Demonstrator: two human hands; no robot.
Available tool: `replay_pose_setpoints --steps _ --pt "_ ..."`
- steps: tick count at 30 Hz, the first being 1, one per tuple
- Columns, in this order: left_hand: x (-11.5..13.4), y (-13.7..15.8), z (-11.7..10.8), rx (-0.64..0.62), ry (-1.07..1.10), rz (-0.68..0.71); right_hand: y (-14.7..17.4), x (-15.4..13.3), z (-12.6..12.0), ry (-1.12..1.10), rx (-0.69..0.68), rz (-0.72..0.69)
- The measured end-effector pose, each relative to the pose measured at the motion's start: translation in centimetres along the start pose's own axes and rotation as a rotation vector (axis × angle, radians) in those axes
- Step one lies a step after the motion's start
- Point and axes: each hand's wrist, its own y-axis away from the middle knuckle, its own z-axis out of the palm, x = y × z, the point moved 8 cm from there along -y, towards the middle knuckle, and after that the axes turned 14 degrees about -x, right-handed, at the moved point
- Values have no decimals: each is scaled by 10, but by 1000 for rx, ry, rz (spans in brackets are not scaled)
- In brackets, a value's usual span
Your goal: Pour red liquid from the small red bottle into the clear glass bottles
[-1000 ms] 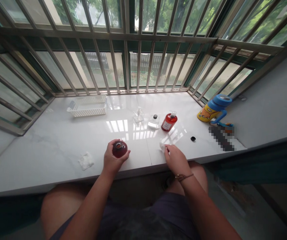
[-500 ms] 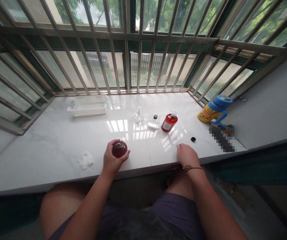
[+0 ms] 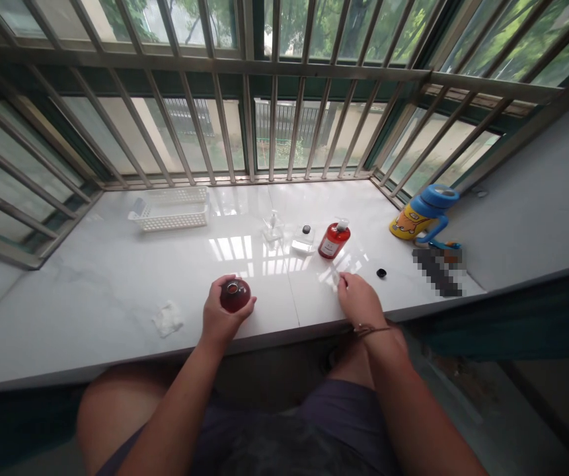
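Note:
My left hand (image 3: 219,317) is wrapped round a rounded dark red bottle (image 3: 236,299) near the counter's front edge. The bottle's mouth is uncapped and faces up. To the right, my right hand (image 3: 361,301) pinches a small whitish, see-through piece (image 3: 336,277), blurred and too small to name. A black cap (image 3: 381,273) lies on the counter to the right of that hand. Beyond it stands a red pump bottle (image 3: 334,240) with a pale label. A crumpled white tissue (image 3: 168,318) lies left of my left hand.
On the white counter (image 3: 100,277) are a white perforated basket (image 3: 170,210) at the back left, a clear pump bottle (image 3: 273,228), and a clear bottle with a black cap (image 3: 304,240). A blue and yellow flask (image 3: 423,213) stands at the right. Metal bars (image 3: 244,67) enclose the back.
My right hand has shifted left and slightly away from me, and the whitish piece in its fingers now shows more. My left hand stays on the dark red bottle.

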Motion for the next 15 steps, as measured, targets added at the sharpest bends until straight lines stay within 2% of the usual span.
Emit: replay_pose_setpoints --steps 4,6,8,11,15 --pt "-1 0 0 2 2 12 -29 63 -23 38 17 197" --pt "-1 0 0 3 2 13 -40 79 -25 48 -4 233" --pt "-1 0 0 0 3 9 -49 84 -21 47 -40 233" --pt "0 0 0 -3 -3 7 -53 68 -5 27 -84 187" --pt "3 0 -1 12 -5 8 -28 11 26 -35 -113 29"
